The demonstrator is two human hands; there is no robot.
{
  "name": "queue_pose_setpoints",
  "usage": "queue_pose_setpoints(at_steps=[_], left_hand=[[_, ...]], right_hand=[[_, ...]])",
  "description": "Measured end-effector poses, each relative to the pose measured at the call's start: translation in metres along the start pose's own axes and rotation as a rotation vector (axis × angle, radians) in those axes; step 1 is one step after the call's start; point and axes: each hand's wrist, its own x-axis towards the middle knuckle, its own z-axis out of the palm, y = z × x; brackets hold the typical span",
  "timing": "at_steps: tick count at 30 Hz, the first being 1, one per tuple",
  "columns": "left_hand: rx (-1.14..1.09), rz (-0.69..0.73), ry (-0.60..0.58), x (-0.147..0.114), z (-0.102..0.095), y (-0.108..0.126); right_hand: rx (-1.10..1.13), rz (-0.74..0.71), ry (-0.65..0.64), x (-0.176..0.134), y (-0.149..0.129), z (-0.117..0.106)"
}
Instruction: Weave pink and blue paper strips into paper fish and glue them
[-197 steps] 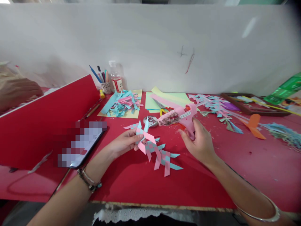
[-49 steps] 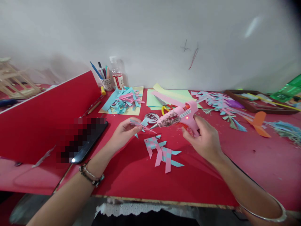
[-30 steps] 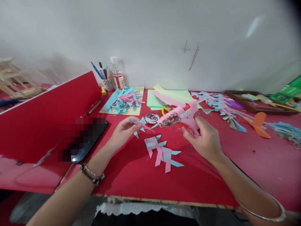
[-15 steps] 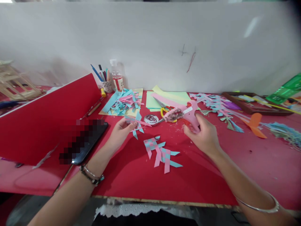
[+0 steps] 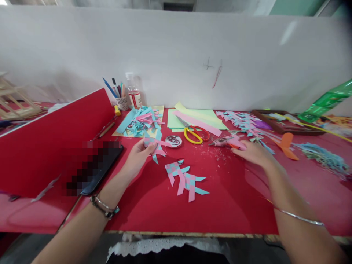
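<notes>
My left hand [image 5: 139, 154] pinches a woven pink and blue paper strip piece [image 5: 156, 143] between thumb and fingers. On the right, my right hand [image 5: 254, 152] has its fingers round the handle of a pink hot glue gun [image 5: 224, 141], low at the tabletop with its nozzle pointing left. Part of the handle is hidden by the hand. Between the hands, nearer me, lies a woven pink and blue paper fish shape [image 5: 185, 179]. Scissors [image 5: 194, 134] with yellow and red handles lie beyond, beside a round white disc [image 5: 173, 141] with dark red squiggles.
A heap of paper strips [image 5: 143, 119], green and yellow sheets [image 5: 173, 121], and a woven paper chain [image 5: 239, 121] lie at the back. A phone [image 5: 106, 168] and a red board [image 5: 55, 146] are left. An orange paper piece [image 5: 288, 146] and brown tray [image 5: 302, 128] are right.
My right hand has moved right and lowered the glue gun to the tabletop, uncovering the scissors. My left hand stays near its place, with the woven paper piece turned more into view.
</notes>
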Motion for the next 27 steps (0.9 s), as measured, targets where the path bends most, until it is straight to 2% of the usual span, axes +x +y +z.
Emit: queue_pose_setpoints(at_steps=[3,4,6,8,9,10,11,13,15,16,19,23,27], left_hand=[[0.038,0.007,-0.004,-0.001,0.001,0.003],[0.049,0.011,-0.006,-0.002,0.002,0.004],[0.068,0.015,-0.013,-0.003,0.003,0.006],[0.091,0.011,-0.019,-0.005,0.004,0.008],[0.105,0.004,-0.019,-0.005,0.004,0.008],[0.118,-0.001,-0.015,-0.006,0.004,0.008],[0.130,-0.009,-0.011,-0.006,0.004,0.008],[0.143,-0.023,0.000,-0.006,0.004,0.007],[0.146,-0.035,0.003,-0.006,0.003,0.007],[0.145,-0.039,-0.003,-0.005,0.003,0.007],[0.142,-0.050,-0.022,-0.005,0.003,0.006],[0.126,-0.079,-0.008,-0.005,0.003,0.004],[0.138,-0.087,-0.022,-0.006,0.003,0.004]], right_hand=[[-0.033,-0.042,0.066,-0.001,0.003,0.000],[-0.052,-0.065,0.140,-0.002,0.001,-0.001],[-0.080,-0.101,0.367,-0.006,-0.009,-0.005],[-0.048,-0.082,0.604,-0.014,-0.027,-0.009],[0.004,-0.110,0.661,-0.019,-0.039,-0.011],[0.081,-0.161,0.651,-0.025,-0.053,-0.011],[0.176,-0.242,0.575,-0.032,-0.068,-0.011],[0.313,-0.457,0.312,-0.048,-0.097,-0.008],[0.351,-0.607,0.161,-0.064,-0.121,-0.004],[0.344,-0.638,0.095,-0.070,-0.130,-0.001],[0.285,-0.689,0.016,-0.083,-0.145,0.008],[0.271,-0.673,0.009,-0.085,-0.148,0.018],[0.364,-0.634,0.000,-0.081,-0.148,0.022]])
